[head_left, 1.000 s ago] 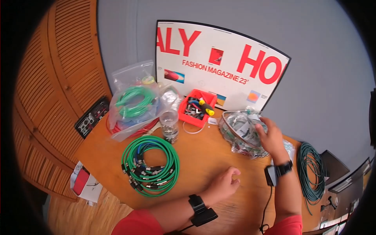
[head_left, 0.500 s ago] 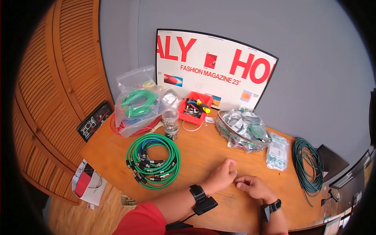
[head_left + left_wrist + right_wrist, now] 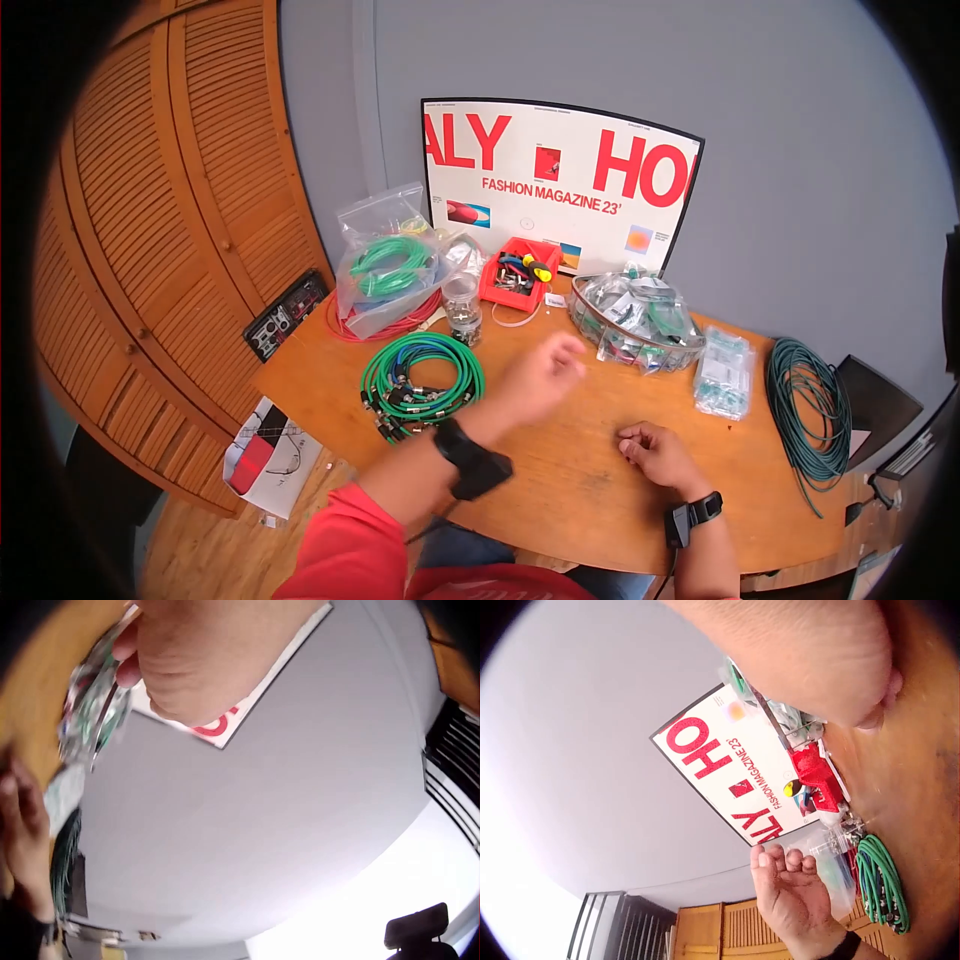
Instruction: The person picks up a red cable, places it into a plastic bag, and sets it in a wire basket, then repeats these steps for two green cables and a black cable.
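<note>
My left hand (image 3: 540,378) is raised over the middle of the table, its fingers loosely curled and holding nothing. In the right wrist view the palm of that left hand (image 3: 799,900) shows bare. Just left of its wrist lies a coil of green and blue cables (image 3: 425,365) with black and metal connectors, partly covered by the forearm. My right hand (image 3: 662,460) rests on the tabletop nearer the front edge, fingers loosely bent, nothing in it. Beyond it stands a basket (image 3: 690,350) full of clear bags of small parts.
A flat clear packet (image 3: 725,372) and a dark green cable coil (image 3: 808,410) lie right. At the back are a red bin (image 3: 505,292) of tools, a clear jar (image 3: 462,310), a plastic bag (image 3: 390,270) with green cable, and a monitor (image 3: 600,150).
My right hand has come back from the basket to the near tabletop. The left hand has risen and moved away from my body. The head view has shifted.
</note>
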